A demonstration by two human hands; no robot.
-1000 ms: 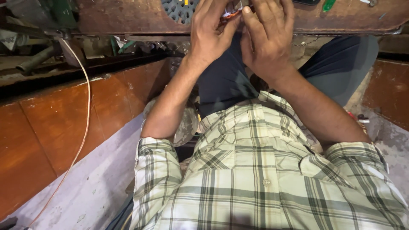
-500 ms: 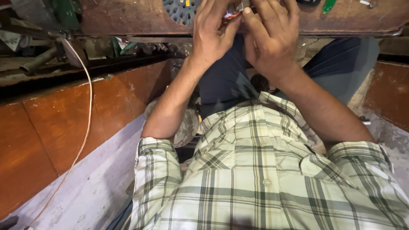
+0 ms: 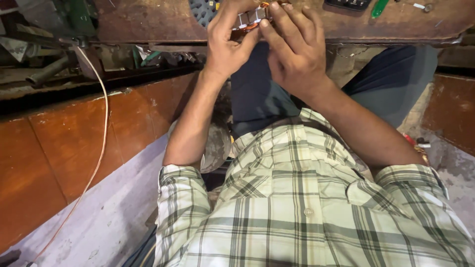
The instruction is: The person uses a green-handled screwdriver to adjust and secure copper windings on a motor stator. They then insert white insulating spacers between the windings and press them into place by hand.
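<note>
Hands: left hand (image 3: 228,47) and right hand (image 3: 292,54) are both pinched on one small part, up at the counter edge.
Counter: brown, worn counter (image 3: 148,20), with a thin wire (image 3: 101,128) hanging off it.
Green tool: green tool (image 3: 380,8) lies well apart on the right.
Small part: small part (image 3: 252,19), white and coppery; looks light, stiff, maybe easy to break. Best held by its sides.
</note>
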